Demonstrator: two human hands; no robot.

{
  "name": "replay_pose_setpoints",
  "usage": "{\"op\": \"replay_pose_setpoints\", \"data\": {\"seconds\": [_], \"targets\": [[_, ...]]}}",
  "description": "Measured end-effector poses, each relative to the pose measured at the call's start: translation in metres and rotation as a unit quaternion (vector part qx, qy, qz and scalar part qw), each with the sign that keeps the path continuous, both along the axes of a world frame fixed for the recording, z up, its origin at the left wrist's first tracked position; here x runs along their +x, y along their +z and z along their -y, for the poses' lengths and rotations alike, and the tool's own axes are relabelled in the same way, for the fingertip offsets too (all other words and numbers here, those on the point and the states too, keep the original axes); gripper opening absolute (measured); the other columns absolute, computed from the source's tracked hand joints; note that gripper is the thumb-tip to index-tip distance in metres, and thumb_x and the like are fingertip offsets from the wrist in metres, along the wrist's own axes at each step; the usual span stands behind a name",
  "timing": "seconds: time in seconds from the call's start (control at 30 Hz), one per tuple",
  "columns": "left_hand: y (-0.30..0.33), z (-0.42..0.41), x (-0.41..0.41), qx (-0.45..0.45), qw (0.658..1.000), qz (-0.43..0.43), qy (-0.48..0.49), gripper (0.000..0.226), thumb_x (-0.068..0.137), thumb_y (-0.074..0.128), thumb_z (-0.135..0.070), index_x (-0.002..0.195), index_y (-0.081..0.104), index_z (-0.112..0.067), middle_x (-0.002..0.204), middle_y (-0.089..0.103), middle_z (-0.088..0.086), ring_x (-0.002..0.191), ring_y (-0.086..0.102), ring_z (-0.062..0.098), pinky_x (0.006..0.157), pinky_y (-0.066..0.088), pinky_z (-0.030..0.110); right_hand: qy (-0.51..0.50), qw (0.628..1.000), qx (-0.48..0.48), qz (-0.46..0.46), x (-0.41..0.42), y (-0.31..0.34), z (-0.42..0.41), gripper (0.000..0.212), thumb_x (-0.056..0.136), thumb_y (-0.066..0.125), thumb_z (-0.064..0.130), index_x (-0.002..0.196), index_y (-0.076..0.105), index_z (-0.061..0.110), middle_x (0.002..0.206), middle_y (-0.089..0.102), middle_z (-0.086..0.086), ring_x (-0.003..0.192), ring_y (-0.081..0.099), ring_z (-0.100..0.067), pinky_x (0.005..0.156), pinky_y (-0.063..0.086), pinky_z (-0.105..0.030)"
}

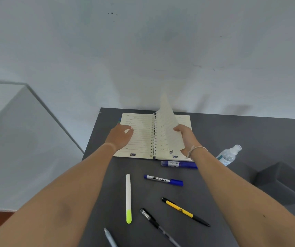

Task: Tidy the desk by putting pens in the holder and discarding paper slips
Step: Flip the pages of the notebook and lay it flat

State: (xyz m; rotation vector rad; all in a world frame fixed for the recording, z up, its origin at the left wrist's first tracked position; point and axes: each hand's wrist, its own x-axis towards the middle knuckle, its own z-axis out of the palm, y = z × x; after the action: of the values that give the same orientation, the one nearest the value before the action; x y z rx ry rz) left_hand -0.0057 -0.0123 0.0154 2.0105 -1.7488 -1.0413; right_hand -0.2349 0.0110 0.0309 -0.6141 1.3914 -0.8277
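Landmark: an open spiral notebook point(137, 136) lies at the far end of a dark tabletop point(250, 136), spine pointing away from the person.
Left hand point(120, 137): lies palm down on the notebook's left page, fingers loosely spread, gripping nothing.
Right hand point(185, 135): fingers closed on the outer edge of a lifted page point(168, 125), which stands upright over the spine.
Pens: all lie nearer the person than the notebook. A blue marker point(178, 164) lies just beside its near edge, long axis crosswise, below the right wrist. A second blue marker point(163, 180) lies nearer, also crosswise. A white highlighter point(128, 196) points straight at the notebook. A yellow pen point(185, 211) and a black pen point(158, 226) lie slanted.
Holder: none I can identify.
Paper slips: none visible.
Nearer hand: by my judgement, the right hand for the markers, the left for the highlighter.
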Motion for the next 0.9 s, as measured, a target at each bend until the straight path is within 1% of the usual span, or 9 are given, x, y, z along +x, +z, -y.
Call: {"op": "replay_pose_setpoints", "data": {"seconds": [0.1, 0.17, 0.27, 0.4, 0.47, 0.53, 0.6, 0.8, 0.9], "targets": [[0.013, 0.002, 0.004, -0.02, 1.0, -0.015, 0.004, 0.038, 0.094, 0.039, -0.036, 0.121, 0.059, -0.019, 0.135, 0.052, 0.004, 0.123, 0.05, 0.023, 0.097, 0.038, 0.03, 0.009, 0.998, -0.032, 0.055, 0.013, 0.006, 0.008, 0.05, 0.075, 0.055, 0.053, 0.116, 0.06, 0.025, 0.117, 0.061, -0.005, 0.113, 0.052, -0.028, 0.087, 0.039, -0.045], [0.019, 0.005, 0.009, -0.036, 0.999, -0.022, 0.002, 0.035, 0.092, 0.037, -0.037, 0.096, 0.065, -0.016, 0.122, 0.06, 0.012, 0.11, 0.056, 0.03, 0.096, 0.042, 0.038, 0.022, 0.997, -0.038, 0.068, 0.022, 0.01, 0.012, 0.054, 0.084, 0.045, 0.059, 0.126, 0.053, 0.027, 0.125, 0.056, -0.006, 0.117, 0.047, -0.026, 0.102, 0.032, -0.051], [0.027, 0.008, 0.015, -0.055, 0.998, -0.031, 0.018, 0.041, 0.088, 0.031, -0.036, 0.066, 0.047, -0.006, 0.085, 0.061, 0.021, 0.073, 0.05, 0.024, 0.074, 0.045, 0.039, 0.072, 0.995, -0.039, 0.051, 0.039, 0.015, 0.011, 0.052, 0.087, 0.041, 0.059, 0.125, 0.054, 0.025, 0.125, 0.057, -0.005, 0.122, 0.044, -0.027, 0.109, 0.023, -0.053], [0.041, 0.009, 0.021, -0.102, 0.993, -0.045, 0.047, 0.031, 0.091, 0.03, -0.025, 0.063, 0.03, -0.012, 0.063, 0.038, 0.006, 0.065, 0.036, 0.02, 0.062, 0.029, 0.032, 0.109, 0.993, -0.047, 0.0, 0.054, 0.016, 0.008, 0.043, 0.089, 0.042, 0.053, 0.117, 0.058, 0.024, 0.119, 0.059, -0.003, 0.121, 0.046, -0.025, 0.106, 0.027, -0.047], [0.046, 0.009, 0.024, -0.124, 0.99, -0.046, 0.047, 0.03, 0.093, 0.03, -0.023, 0.069, 0.043, -0.011, 0.069, 0.044, 0.003, 0.071, 0.039, 0.021, 0.068, 0.032, 0.032, 0.119, 0.991, -0.058, -0.029, 0.055, 0.016, 0.007, 0.037, 0.091, 0.042, 0.05, 0.112, 0.059, 0.025, 0.116, 0.06, -0.002, 0.116, 0.048, -0.024, 0.103, 0.029, -0.043], [0.047, 0.009, 0.024, -0.131, 0.99, -0.037, 0.03, 0.031, 0.095, 0.034, -0.026, 0.105, 0.059, -0.012, 0.1, 0.058, 0.002, 0.096, 0.051, 0.02, 0.087, 0.037, 0.031, 0.116, 0.989, -0.064, -0.066, 0.052, 0.014, 0.007, 0.037, 0.092, 0.043, 0.047, 0.113, 0.059, 0.022, 0.113, 0.06, -0.001, 0.112, 0.05, -0.023, 0.1, 0.032, -0.039], [0.044, 0.008, 0.023, -0.123, 0.992, -0.018, 0.012, 0.041, 0.095, 0.039, -0.03, 0.133, 0.047, -0.016, 0.134, 0.052, 0.002, 0.124, 0.047, 0.021, 0.102, 0.033, 0.03, 0.112, 0.984, -0.071, -0.115, 0.046, 0.012, 0.006, 0.042, 0.093, 0.043, 0.044, 0.121, 0.058, 0.016, 0.113, 0.06, -0.001, 0.114, 0.052, -0.024, 0.097, 0.034, -0.036], [0.011, 0.008, 0.014, -0.086, 0.988, 0.085, -0.092, 0.046, 0.093, 0.046, -0.033, 0.137, 0.042, -0.022, 0.144, 0.044, 0.002, 0.134, 0.037, 0.026, 0.112, 0.031, 0.038, 0.124, 0.957, -0.11, -0.237, 0.024, 0.001, -0.001, 0.038, 0.092, 0.047, 0.035, 0.119, 0.058, 0.011, 0.129, 0.057, -0.004, 0.109, 0.05, -0.017, 0.093, 0.037, -0.029], [-0.005, 0.002, 0.007, -0.05, 0.983, 0.106, -0.139, 0.047, 0.092, 0.046, -0.035, 0.138, 0.041, -0.024, 0.147, 0.041, -0.001, 0.136, 0.034, 0.023, 0.113, 0.031, 0.04, 0.144, 0.934, -0.118, -0.304, 0.015, -0.01, -0.006, 0.038, 0.091, 0.049, 0.034, 0.121, 0.058, 0.013, 0.135, 0.055, -0.005, 0.122, 0.05, -0.021, 0.1, 0.037, -0.03]]}}
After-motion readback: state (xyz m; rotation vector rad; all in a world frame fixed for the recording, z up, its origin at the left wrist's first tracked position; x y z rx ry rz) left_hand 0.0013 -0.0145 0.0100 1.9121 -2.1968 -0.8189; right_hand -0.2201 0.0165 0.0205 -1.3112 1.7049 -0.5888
